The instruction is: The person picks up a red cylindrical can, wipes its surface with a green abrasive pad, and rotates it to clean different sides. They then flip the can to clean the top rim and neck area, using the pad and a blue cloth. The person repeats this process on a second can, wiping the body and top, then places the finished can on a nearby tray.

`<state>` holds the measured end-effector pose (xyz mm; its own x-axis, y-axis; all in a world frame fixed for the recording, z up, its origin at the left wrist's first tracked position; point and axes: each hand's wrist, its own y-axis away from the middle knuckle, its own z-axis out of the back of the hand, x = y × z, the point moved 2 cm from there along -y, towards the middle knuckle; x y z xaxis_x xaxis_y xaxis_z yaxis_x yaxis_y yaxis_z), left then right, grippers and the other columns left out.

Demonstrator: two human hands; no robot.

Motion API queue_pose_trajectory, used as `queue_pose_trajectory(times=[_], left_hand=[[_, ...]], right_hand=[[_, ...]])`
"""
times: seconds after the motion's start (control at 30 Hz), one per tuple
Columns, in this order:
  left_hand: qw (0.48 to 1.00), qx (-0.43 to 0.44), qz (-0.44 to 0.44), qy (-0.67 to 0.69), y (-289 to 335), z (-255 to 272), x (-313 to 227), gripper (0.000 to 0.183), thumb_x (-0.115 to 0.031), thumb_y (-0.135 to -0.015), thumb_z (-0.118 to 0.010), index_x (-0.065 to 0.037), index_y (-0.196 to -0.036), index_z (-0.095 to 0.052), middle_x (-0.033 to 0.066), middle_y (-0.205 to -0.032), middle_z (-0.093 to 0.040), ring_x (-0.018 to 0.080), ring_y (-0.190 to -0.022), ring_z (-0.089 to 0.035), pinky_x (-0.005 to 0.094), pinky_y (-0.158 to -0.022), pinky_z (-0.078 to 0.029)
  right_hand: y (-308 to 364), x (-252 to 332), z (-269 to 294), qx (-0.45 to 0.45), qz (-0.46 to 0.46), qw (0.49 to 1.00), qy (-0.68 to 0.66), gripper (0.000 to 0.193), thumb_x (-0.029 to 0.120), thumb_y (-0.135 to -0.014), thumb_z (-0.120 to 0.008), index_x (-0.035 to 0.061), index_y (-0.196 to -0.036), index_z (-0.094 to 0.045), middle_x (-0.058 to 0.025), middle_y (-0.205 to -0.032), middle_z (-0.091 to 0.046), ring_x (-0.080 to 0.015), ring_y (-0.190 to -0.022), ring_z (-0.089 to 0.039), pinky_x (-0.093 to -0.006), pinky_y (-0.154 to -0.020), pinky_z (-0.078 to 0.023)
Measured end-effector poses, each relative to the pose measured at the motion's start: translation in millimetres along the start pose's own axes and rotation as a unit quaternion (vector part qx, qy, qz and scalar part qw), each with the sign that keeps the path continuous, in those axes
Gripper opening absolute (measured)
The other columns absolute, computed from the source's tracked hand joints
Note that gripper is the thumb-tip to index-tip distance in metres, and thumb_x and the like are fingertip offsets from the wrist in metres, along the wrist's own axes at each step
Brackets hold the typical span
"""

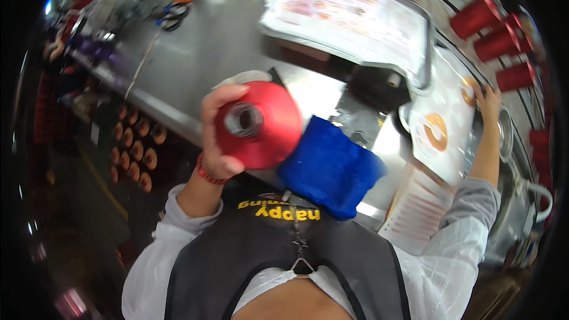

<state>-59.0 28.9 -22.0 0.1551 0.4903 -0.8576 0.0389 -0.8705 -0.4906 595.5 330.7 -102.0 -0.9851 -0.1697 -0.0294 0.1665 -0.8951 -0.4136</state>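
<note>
My left hand (214, 133) is wrapped round the side of a shiny red cone-shaped metal piece (275, 124), held up with its round, open neck facing me. Part of something whitish shows behind the piece's upper edge. Below and to the right of it lies a crumpled blue cloth (332, 166). Far to the right, my right hand (489, 104) reaches out, its fingers beside an orange ring-shaped piece (468, 91) on a white sheet (424, 106). Whether those fingers grip the ring is too small to make out. Another orange ring-shaped piece (435, 132) lies nearer on that sheet.
A metal table (207, 29) carries a clear-covered tray (355, 15) and scissors (172, 21). Several red metal cylinders (476, 16) stand at the far right. A white slotted rack (415, 210) is by my right arm. Orange-and-white round pieces (136, 149) sit low on the left.
</note>
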Motion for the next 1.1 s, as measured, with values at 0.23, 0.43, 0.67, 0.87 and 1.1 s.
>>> queue_pose_trajectory(times=[0.23,0.43,0.67,0.87,1.1], left_hand=[[0.994,0.082,-0.014,0.074,-7,-3,-5,0.084,-0.043,-0.082,-0.081,-0.006,-0.144,-0.038,0.014,-0.137,-0.049,0.0236,-0.127,-0.051,0.0388,-0.108,-0.043],[0.996,0.05,-0.07,-0.021,2,-4,-13,0.084,-0.047,-0.086,-0.078,-0.008,-0.147,-0.035,0.0143,-0.14,-0.047,0.0242,-0.128,-0.05,0.0387,-0.108,-0.042],[0.992,0.038,0.036,0.113,-6,-2,-19,0.078,-0.036,-0.085,-0.075,-0.004,-0.144,-0.035,0.0141,-0.133,-0.055,0.0197,-0.123,-0.055,0.034,-0.109,-0.041],[0.978,0.117,0.099,0.143,-29,12,-8,0.089,-0.056,-0.09,-0.064,-0.001,-0.151,-0.028,0.0134,-0.142,-0.052,0.0206,-0.133,-0.05,0.0378,-0.113,-0.038],[0.985,0.129,-0.013,-0.116,-40,8,-46,0.086,-0.055,-0.086,-0.072,-0.003,-0.146,-0.038,0.0173,-0.136,-0.053,0.0302,-0.129,-0.05,0.0415,-0.11,-0.039]], right_hand=[[-6,-11,-1,-0.022,-0.003,0.997,0.079,0.025,0.029,-0.092,-0.068,0.0058,-0.1,-0.07,-0.0182,-0.106,-0.061,-0.0406,-0.099,-0.059,-0.0486,-0.087,-0.048],[-6,22,44,0.0,-0.052,0.991,0.126,0.024,0.027,-0.094,-0.063,0.0036,-0.097,-0.068,-0.0206,-0.106,-0.061,-0.0422,-0.099,-0.059,-0.0486,-0.086,-0.048],[2,162,144,0.024,-0.026,0.936,-0.349,0.023,0.024,-0.1,-0.061,0.0016,-0.097,-0.065,-0.0059,-0.091,-0.059,-0.0167,-0.078,-0.053,-0.0341,-0.07,-0.045],[37,358,247,0.085,0.019,0.812,-0.577,0.021,0.025,-0.103,-0.059,0.0054,-0.107,-0.066,0.0037,-0.089,-0.059,-0.0016,-0.073,-0.045,-0.0191,-0.064,-0.037],[53,428,281,0.068,0.034,0.73,-0.679,0.027,0.026,-0.1,-0.063,0.001,-0.111,-0.066,0.0004,-0.095,-0.064,-0.003,-0.08,-0.053,-0.0202,-0.069,-0.042]])
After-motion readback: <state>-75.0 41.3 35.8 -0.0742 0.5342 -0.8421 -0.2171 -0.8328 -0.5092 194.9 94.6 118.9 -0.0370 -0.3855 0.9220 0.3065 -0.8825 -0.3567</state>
